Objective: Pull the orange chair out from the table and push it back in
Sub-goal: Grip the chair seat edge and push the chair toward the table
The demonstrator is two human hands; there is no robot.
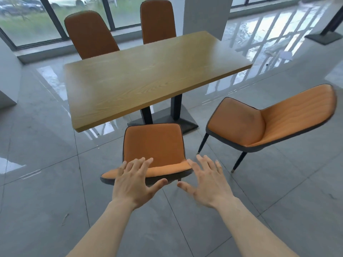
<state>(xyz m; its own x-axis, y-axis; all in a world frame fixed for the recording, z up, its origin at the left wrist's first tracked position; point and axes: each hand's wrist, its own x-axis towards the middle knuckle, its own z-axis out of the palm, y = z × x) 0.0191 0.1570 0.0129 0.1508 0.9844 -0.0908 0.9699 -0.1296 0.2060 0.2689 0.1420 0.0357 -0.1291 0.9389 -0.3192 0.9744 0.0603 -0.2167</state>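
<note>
Both hands, left hand (134, 184) and right hand (207, 182), hover with fingers spread, gripping nothing, over the backrest of the orange chair (154, 145) near the bench (148, 75). Uneven grips could swing it into the right-hand chair (259, 123).

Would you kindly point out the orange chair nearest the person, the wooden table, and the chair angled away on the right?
nearest orange chair (154, 145): head view, middle of its backrest.
wooden table (148, 75): head view, bare middle of the tabletop.
angled orange chair (239, 125): head view, on the seat.
</note>
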